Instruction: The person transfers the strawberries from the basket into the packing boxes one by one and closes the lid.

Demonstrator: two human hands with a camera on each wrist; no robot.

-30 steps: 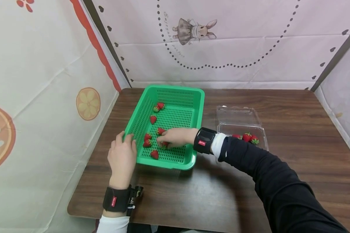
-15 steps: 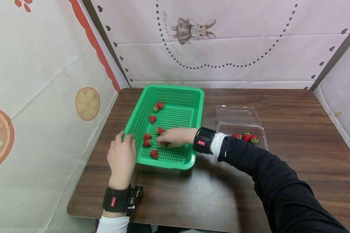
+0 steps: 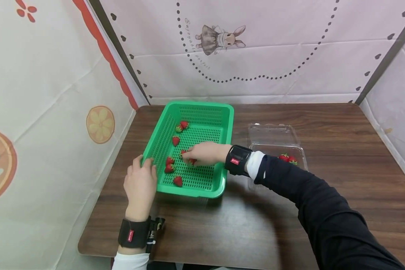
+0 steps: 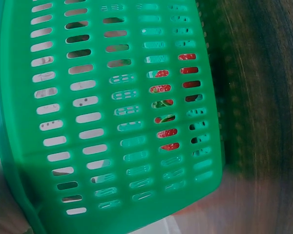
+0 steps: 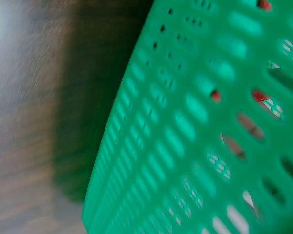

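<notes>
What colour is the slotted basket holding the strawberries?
Green; the basket shows best in the head view.

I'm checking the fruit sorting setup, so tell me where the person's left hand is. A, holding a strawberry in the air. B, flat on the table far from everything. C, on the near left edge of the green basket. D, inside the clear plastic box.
C: the left hand grips the near left rim of the green basket.

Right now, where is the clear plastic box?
In the head view the clear plastic clamshell box lies open on the wooden table, right of the green basket, just beyond the right hand's sleeve, with a few strawberries inside.
</notes>
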